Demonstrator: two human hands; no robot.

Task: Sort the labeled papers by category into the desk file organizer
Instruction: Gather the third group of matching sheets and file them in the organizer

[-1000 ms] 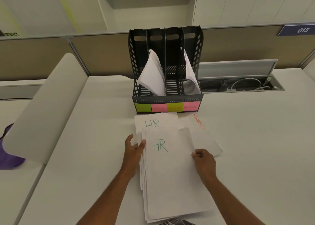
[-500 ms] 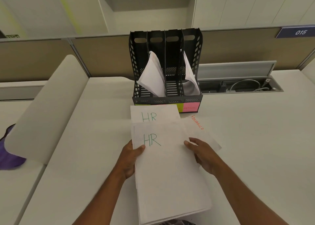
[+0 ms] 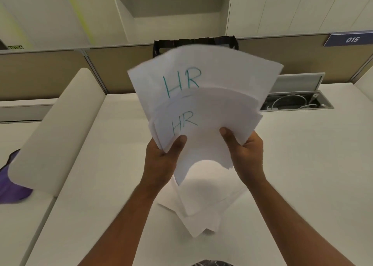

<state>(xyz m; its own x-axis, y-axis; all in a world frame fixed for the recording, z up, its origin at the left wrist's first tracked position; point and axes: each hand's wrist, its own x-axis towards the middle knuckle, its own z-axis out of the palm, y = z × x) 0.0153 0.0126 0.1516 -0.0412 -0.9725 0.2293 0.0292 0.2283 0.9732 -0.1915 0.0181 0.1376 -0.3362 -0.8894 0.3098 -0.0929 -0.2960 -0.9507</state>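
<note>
I hold a fanned stack of white HR papers [image 3: 218, 96] up in front of me with both hands. Two sheets show "HR" in teal marker, one above the other. My left hand [image 3: 163, 159] grips the stack's lower left edge, thumb on the front. My right hand [image 3: 246, 152] grips its lower right edge the same way. The papers hide nearly all of the black file organizer [image 3: 230, 41]; only its top rim shows behind them. More white papers [image 3: 201, 211] lie on the desk below my hands.
The white desk [image 3: 302, 175] runs to a tan partition [image 3: 50, 72] at the back. An open cable tray [image 3: 296, 102] sits at the back right. A white curved divider [image 3: 54, 136] stands on the left, a purple object [image 3: 12, 185] beyond it.
Both hands have lifted the HR papers off the desk and raised them upright in front of the organizer. A loose pile stays on the desk.
</note>
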